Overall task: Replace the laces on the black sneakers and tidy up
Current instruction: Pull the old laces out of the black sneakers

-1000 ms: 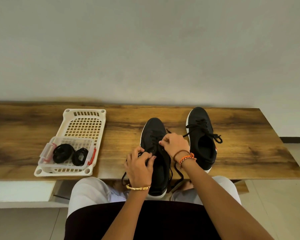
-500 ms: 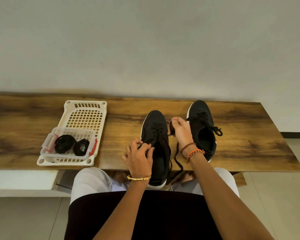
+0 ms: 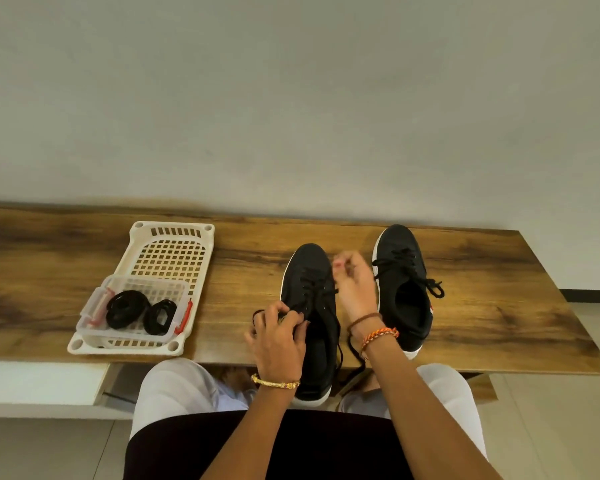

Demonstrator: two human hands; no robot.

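Note:
Two black sneakers with white soles stand on the wooden table (image 3: pixel 492 306). The near sneaker (image 3: pixel 309 271) juts over the front edge, its black lace (image 3: pixel 355 358) partly threaded and trailing down past the edge. My left hand (image 3: pixel 278 337) grips the sneaker's left side and pinches a lace end there. My right hand (image 3: pixel 352 289) is raised between the two shoes, fingers curled and pinching the other lace strand; it is blurred. The far sneaker (image 3: pixel 404 275) at the right is laced, with a loose bow.
A cream perforated basket (image 3: pixel 174 237) lies at the left of the table. In its near end sits a small clear box (image 3: pixel 94 306) with red clips, holding two coiled black laces (image 3: pixel 125 308). The wall runs close behind the table.
My right hand has lifted away from the sneaker's eyelets and moved up and right, drawing the lace with it. My left hand stays on the shoe's left side.

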